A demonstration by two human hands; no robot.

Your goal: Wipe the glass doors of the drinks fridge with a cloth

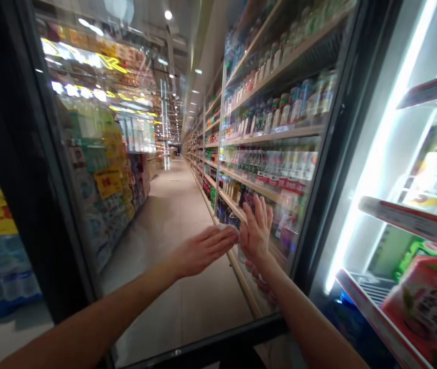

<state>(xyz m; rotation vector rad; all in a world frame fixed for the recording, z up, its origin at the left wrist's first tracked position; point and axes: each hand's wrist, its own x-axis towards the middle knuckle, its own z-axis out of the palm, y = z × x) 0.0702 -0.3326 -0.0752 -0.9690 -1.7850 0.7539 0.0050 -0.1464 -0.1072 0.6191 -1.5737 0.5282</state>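
A glass door (157, 307) in a black frame (324, 138) stands in front of me, at an angle to the lit refrigerated cabinet on the right. My left hand (203, 248) is flat at the glass, fingers stretched out and close together, pointing right. Past its fingertips is a pale patch; I cannot tell whether it is a reflection or something thin under the fingers. My right hand (256, 230) is open against or just before the glass, fingers spread upward, close to the left fingertips. Faint finger-like reflections show below its wrist.
Inside the cabinet on the right, shelves (402, 215) hold packaged goods, among them a red package (429, 307). Through the glass are an aisle floor (172, 189), long bottle shelves (272, 133) and stacked goods (95, 148). Bottle packs (5, 271) stand at far left.
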